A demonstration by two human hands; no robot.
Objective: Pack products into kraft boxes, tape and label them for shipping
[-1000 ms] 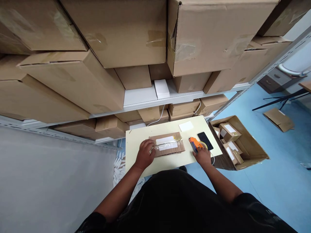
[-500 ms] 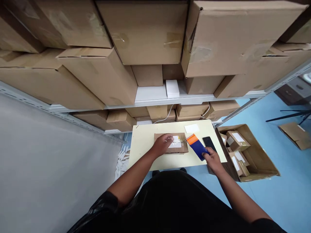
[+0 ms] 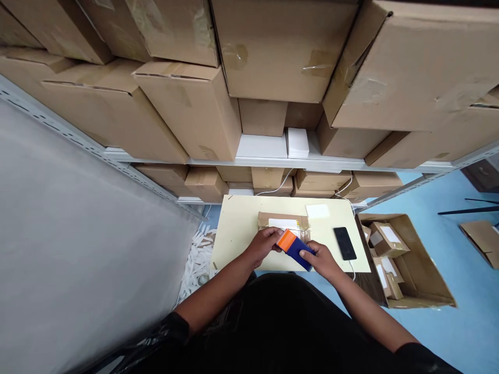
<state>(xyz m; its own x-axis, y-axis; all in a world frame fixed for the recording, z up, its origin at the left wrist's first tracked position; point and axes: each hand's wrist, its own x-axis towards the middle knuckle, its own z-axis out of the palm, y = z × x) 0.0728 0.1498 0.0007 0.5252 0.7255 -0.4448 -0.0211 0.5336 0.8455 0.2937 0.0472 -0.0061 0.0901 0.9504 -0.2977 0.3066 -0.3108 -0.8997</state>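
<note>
My right hand (image 3: pixel 317 258) is wrapped around the dark blue body of a packing tape dispenser (image 3: pixel 297 249) with an orange front end. It is held tilted over the near edge of the cream table. At the orange front end, the fingers of my left hand (image 3: pixel 265 244) are pinched together, touching it; any tape between them is too small to see. Just behind both hands lies a taped cardboard box (image 3: pixel 264 220) with a white label (image 3: pixel 276 223) on top, partly hidden by the hands and dispenser.
On the cream table (image 3: pixel 237 228) are a phone (image 3: pixel 344 243) with a white cable and a white card (image 3: pixel 317 211). To the right, a large open carton (image 3: pixel 429 270) holds small labelled boxes. Shelves (image 3: pixel 261 148) of cardboard boxes rise behind. White scraps (image 3: pixel 195 259) litter the floor at left.
The tape dispenser has moved left and nearer my body, away from the phone. My left hand has come off the box top to the dispenser's orange end. The view has shifted slightly.
</note>
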